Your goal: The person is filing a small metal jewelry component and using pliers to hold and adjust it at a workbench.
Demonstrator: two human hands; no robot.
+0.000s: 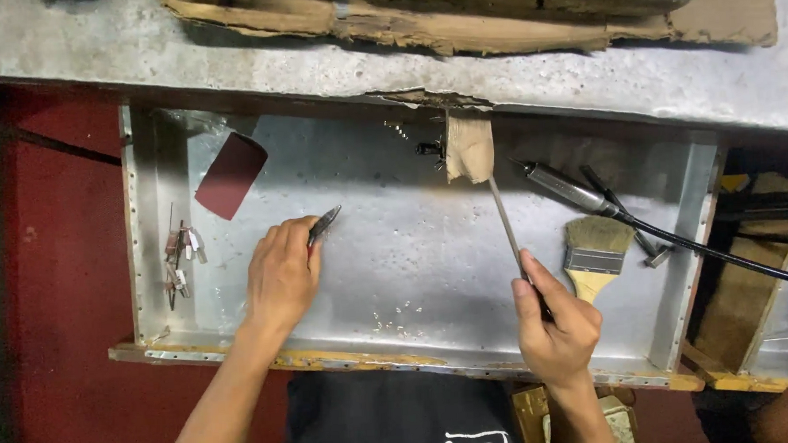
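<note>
Your right hand (556,325) is clenched round the handle end of a slim metal file (507,225), whose tip reaches up to the small wooden block (469,146) wedged under the torn edge of the desk (583,80), at upper centre of the frame. Your left hand (281,275) lies left of centre on the bare metal tray (413,247), fingers closed on a small pair of pliers (323,225) whose nose points to the upper right.

By the look of it, you are working the file against the block. The stroke calls for a steady line along the shaft, with your left hand bracing on the tray.

Close to the right of the file lies a pen-shaped power tool (565,189) with a black cable (723,256) running off to the right edge; it sits nearest your stroke and could snag. Below it rests a flat paintbrush (595,257), and a dark tool lies partly hidden behind that. At upper left leans a dark red sheet of sandpaper (231,175). A cluster of small metal bits (181,257) lies at the tray's left wall, well apart from both hands.
</note>
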